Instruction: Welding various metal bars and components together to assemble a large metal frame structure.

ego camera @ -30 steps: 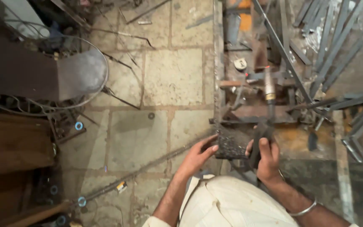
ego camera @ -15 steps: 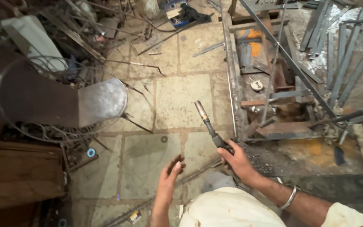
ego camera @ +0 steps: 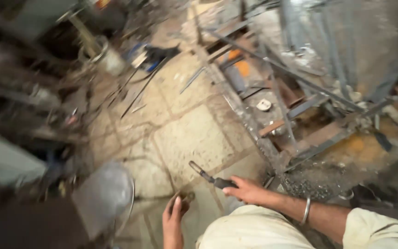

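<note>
Swung left: view | right hand [ego camera: 249, 190] grips dark tool [ego camera: 206, 175] | left hand [ego camera: 173, 220] loosely open

Metal frame [ego camera: 272, 138] w/ scrap rods [ego camera: 137, 90] on stone floor [ego camera: 190, 138].

No packages, labels, signs, screens.

— What's your right hand [ego camera: 249, 190] got, low and centre in the frame?

— You've closed it round the dark handle of a slim tool [ego camera: 207, 175], its tip pointing up-left over the stone-tiled floor [ego camera: 185, 138].

— And your left hand [ego camera: 173, 221]?

— At the bottom edge, fingers curled round something small I can't make out. A metal frame [ego camera: 300, 110] fills the upper right; the left is blurred clutter.
</note>
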